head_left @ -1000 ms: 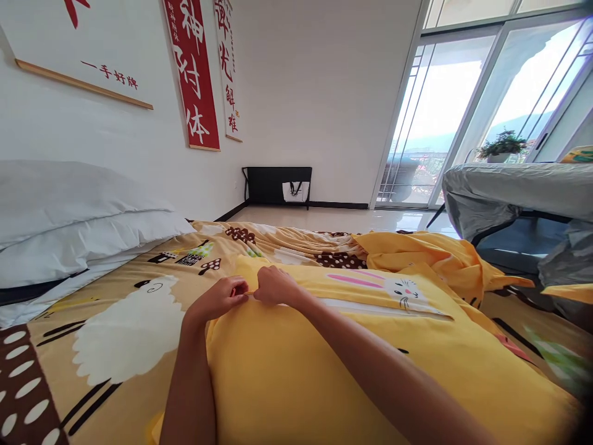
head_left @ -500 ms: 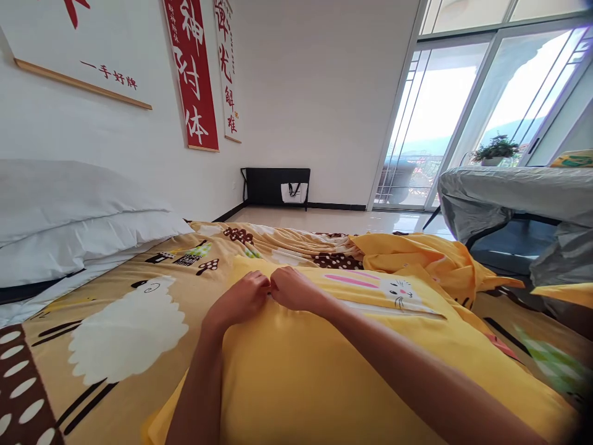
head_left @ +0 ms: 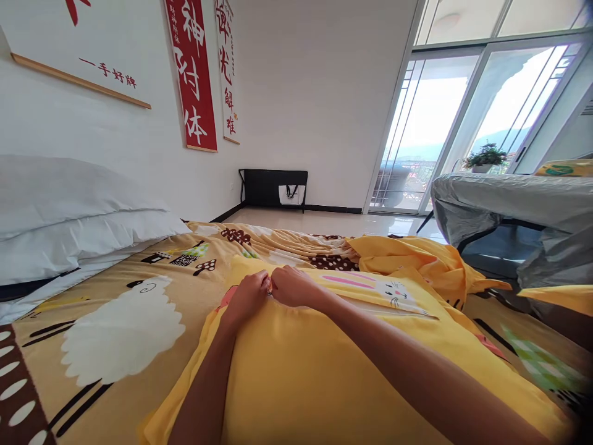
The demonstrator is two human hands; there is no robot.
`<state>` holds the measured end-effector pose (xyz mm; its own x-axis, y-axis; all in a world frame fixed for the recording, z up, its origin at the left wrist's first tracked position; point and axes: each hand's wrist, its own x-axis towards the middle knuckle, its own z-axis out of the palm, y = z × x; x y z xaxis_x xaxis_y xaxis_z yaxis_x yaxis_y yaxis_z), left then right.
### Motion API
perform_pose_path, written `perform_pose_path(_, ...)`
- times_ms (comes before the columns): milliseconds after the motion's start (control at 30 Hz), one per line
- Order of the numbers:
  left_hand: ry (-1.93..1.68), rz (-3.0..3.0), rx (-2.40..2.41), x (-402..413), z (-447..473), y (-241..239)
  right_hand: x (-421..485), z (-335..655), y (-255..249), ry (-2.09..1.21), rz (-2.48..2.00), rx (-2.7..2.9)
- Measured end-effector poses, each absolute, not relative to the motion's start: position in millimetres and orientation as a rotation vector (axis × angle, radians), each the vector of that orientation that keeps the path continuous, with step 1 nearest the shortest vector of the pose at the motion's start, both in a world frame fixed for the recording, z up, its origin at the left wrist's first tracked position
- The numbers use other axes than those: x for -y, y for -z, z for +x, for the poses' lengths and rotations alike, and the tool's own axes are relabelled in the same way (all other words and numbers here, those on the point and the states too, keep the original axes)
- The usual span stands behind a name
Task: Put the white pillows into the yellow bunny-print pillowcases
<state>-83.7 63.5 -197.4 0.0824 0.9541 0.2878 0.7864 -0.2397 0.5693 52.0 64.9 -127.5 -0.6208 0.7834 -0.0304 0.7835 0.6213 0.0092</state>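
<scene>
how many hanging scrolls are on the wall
3: wide white scroll at far left, red scroll beside it, narrow white scroll right of that; more may hang out of frame.

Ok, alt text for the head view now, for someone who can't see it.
A person's left hand and right hand grip a plump yellow fabric pillow with a rabbit print, close together near its far edge. It lies on a tan sheep-print blanket. White pillows are stacked at left, framed glass doors at back right.

red scroll (head_left: 191, 93) on wall (head_left: 315, 86); white pillows (head_left: 69, 191) stacked
</scene>
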Motion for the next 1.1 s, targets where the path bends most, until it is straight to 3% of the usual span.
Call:
perform_pose_path(533, -1.078, 2.069, -1.744, -59, -81, 194, -72, 70, 122, 0.054, 1.271, -2.759)
perform_pose_path(933, -1.098, 2.086, -1.725, -57, -84, 193, -68, 120, 119, 0.347, 1.356, -2.738)
perform_pose_path(1100, -1.055, 2.091, -1.728, -57, -85, 195, -71, 140, 125, 0.274, 1.371, -2.816)
